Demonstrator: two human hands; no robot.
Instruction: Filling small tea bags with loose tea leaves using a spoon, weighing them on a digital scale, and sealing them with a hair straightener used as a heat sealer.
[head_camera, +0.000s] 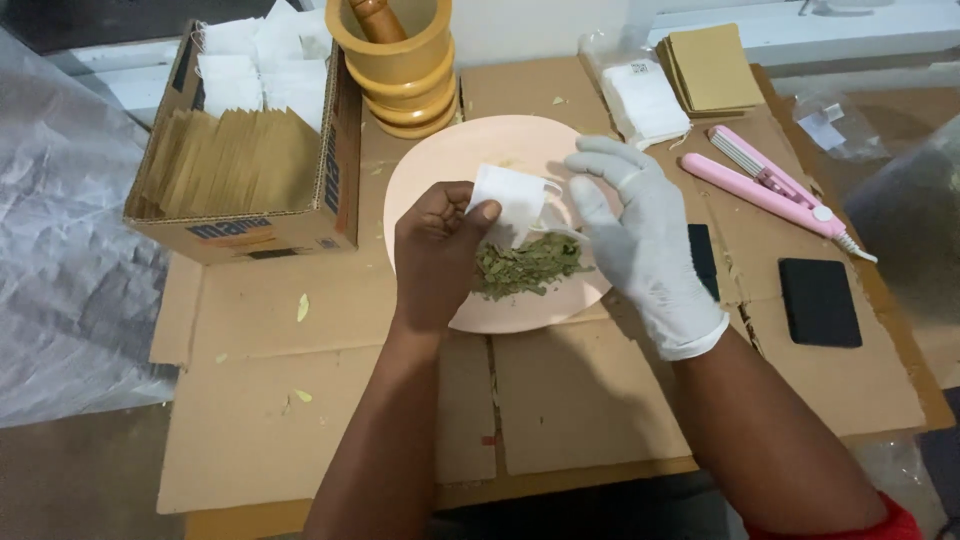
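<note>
Head view, looking down on a worktop (590, 410) covered with flattened cardboard. At centre lies a round pale pink plate (440, 165) carrying a small heap of dried green leaves (525, 268) on its near half. The bare left hand (435, 255) is closed in a pinch, thumb and fingers gripping the left edge of a small white paper sachet (512, 200), which is held just above the plate and over the far edge of the leaf heap. The right hand (640, 235), in a white glove, meets the sachet from the right: its thumb and forefinger close on the sachet's right edge while the other fingers stay spread and raised. Whether anything else lies between those fingers cannot be told.

Far of the plate, touching or just beside its rim, stands a yellow wooden mortar (400, 65) with a brown pestle (377, 18) leaning inside. At far left an open cardboard box (335, 170) holds rows of upright brown envelopes (235, 160) in its near part and white sachets (255, 60) in its far part. At far right lie a stack of white sachets in clear wrapping (645, 100) and, beside it, a stack of brown envelopes (712, 68). A pink handheld sealer (770, 185) lies diagonally to the right of the plate, with a black rectangular pad (818, 300) nearer. Stray leaf fragments (303, 308) dot the cardboard at left.
</note>
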